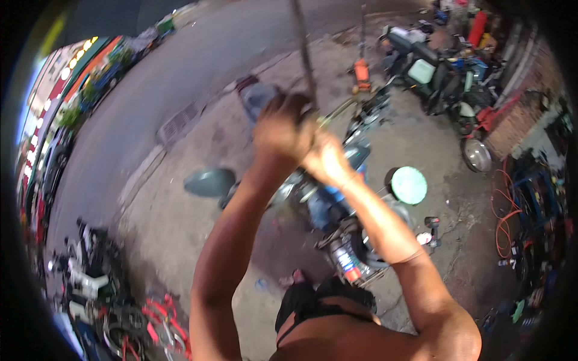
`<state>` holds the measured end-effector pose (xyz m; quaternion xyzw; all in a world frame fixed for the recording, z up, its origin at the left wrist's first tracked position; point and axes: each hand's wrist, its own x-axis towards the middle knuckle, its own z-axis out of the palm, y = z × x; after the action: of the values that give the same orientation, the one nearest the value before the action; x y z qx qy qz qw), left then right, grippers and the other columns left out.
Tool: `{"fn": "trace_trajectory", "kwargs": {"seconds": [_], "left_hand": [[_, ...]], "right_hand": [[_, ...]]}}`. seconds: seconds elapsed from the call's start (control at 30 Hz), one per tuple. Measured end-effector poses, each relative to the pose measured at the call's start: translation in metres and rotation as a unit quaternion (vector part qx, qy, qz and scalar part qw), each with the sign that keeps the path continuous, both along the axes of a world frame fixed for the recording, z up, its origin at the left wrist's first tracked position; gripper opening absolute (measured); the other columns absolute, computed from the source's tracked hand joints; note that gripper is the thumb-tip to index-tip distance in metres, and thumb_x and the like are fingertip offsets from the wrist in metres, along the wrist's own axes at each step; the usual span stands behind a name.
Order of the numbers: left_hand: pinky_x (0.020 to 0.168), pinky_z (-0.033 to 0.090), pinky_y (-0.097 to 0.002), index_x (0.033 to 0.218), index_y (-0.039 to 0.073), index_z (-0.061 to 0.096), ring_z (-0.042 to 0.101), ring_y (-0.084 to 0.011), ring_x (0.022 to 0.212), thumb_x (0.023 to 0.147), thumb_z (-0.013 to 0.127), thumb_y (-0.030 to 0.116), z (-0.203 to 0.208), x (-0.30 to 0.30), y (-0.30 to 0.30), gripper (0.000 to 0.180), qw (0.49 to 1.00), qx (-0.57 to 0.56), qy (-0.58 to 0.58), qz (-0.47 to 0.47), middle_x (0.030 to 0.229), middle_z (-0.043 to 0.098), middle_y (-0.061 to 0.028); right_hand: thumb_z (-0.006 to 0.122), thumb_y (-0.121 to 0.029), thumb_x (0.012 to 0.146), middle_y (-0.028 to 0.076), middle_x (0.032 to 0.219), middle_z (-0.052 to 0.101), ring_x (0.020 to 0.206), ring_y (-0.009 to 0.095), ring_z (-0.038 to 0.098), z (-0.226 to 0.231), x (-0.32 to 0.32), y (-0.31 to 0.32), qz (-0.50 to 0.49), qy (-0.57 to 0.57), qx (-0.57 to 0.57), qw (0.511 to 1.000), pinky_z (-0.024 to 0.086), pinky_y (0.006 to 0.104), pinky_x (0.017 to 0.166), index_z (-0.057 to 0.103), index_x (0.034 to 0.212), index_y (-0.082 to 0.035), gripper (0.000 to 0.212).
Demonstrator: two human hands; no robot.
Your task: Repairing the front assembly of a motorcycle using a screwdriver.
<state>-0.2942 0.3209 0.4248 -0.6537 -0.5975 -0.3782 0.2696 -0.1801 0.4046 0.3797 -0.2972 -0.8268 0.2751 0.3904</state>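
Note:
Both arms reach forward, and my hands meet above a partly stripped motorbike (325, 207). My left hand (278, 133) is closed, its fingers curled at a dark object (295, 108) that is too blurred to name. Pressed close beside it, my right hand (326, 155) is closed too, its fingertips hidden behind the left hand. What the right hand grips cannot be made out. Below my right forearm, a can with a red, white and blue label (346, 263) stands among the bike's parts. A dark grey oval panel (209, 182) lies left of the bike.
To the right are a mint-green round top (409, 185), a cordless power tool (431, 230), a metal bowl (477, 154) and an orange hose (509, 218). An orange floor jack (361, 75) and a scooter (421, 71) stand farther off. Another motorbike (87, 277) is at lower left, beyond it a road (198, 66).

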Motion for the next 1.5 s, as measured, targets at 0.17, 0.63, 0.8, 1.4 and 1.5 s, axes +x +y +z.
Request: {"fn": "trace_trajectory", "kwargs": {"seconds": [0.17, 0.63, 0.8, 1.4, 1.5], "left_hand": [[0.071, 0.047, -0.0353, 0.095, -0.002, 0.058, 0.059, -0.0243, 0.078, 0.084, 0.058, -0.001, 0.009, 0.007, -0.018, 0.010, 0.922, -0.056, -0.345, -0.164, 0.088, 0.061, -0.0116], [0.071, 0.042, -0.0258, 0.094, 0.003, 0.063, 0.053, -0.0095, 0.079, 0.086, 0.070, 0.016, 0.011, 0.035, 0.002, 0.017, 0.890, -0.091, -0.413, -0.171, 0.082, 0.061, 0.0001], [0.073, 0.045, -0.0270, 0.092, 0.002, 0.061, 0.055, -0.0101, 0.080, 0.089, 0.069, 0.016, 0.014, 0.022, -0.008, 0.017, 0.856, -0.069, -0.450, -0.246, 0.082, 0.060, -0.0010], [0.061, 0.041, -0.0242, 0.084, 0.003, 0.064, 0.052, -0.0084, 0.068, 0.085, 0.073, 0.020, 0.021, 0.020, -0.002, 0.020, 0.840, -0.059, -0.497, -0.209, 0.075, 0.058, 0.0014], [0.057, 0.039, -0.0244, 0.082, 0.003, 0.063, 0.050, -0.0082, 0.064, 0.085, 0.073, 0.017, 0.032, 0.020, -0.009, 0.018, 0.809, -0.216, -0.472, -0.276, 0.072, 0.058, 0.0020]], "right_hand": [[0.070, -0.029, 0.084, 0.022, 0.119, 0.056, 0.115, 0.039, 0.053, -0.057, 0.015, -0.023, 0.199, -0.077, -0.054, 0.976, 0.043, 0.0439, 0.098, 0.055, 0.119, 0.003, 0.050], [0.071, -0.034, 0.083, 0.019, 0.120, 0.060, 0.116, 0.036, 0.055, -0.111, 0.012, -0.023, 0.146, -0.073, -0.115, 0.980, 0.045, 0.0417, 0.095, 0.059, 0.121, 0.000, 0.053], [0.074, -0.034, 0.080, 0.015, 0.106, 0.061, 0.103, 0.034, 0.060, -0.114, 0.014, -0.029, 0.114, -0.037, -0.119, 0.986, 0.047, 0.0413, 0.086, 0.062, 0.113, -0.001, 0.048], [0.070, -0.028, 0.085, 0.016, 0.111, 0.062, 0.107, 0.035, 0.059, -0.118, 0.013, -0.018, 0.144, -0.005, -0.119, 0.982, 0.047, 0.0403, 0.089, 0.061, 0.116, -0.001, 0.042], [0.070, -0.027, 0.084, 0.017, 0.110, 0.062, 0.105, 0.036, 0.059, -0.120, 0.015, -0.021, 0.146, -0.002, -0.093, 0.985, 0.047, 0.0409, 0.088, 0.061, 0.115, -0.002, 0.041]]}}
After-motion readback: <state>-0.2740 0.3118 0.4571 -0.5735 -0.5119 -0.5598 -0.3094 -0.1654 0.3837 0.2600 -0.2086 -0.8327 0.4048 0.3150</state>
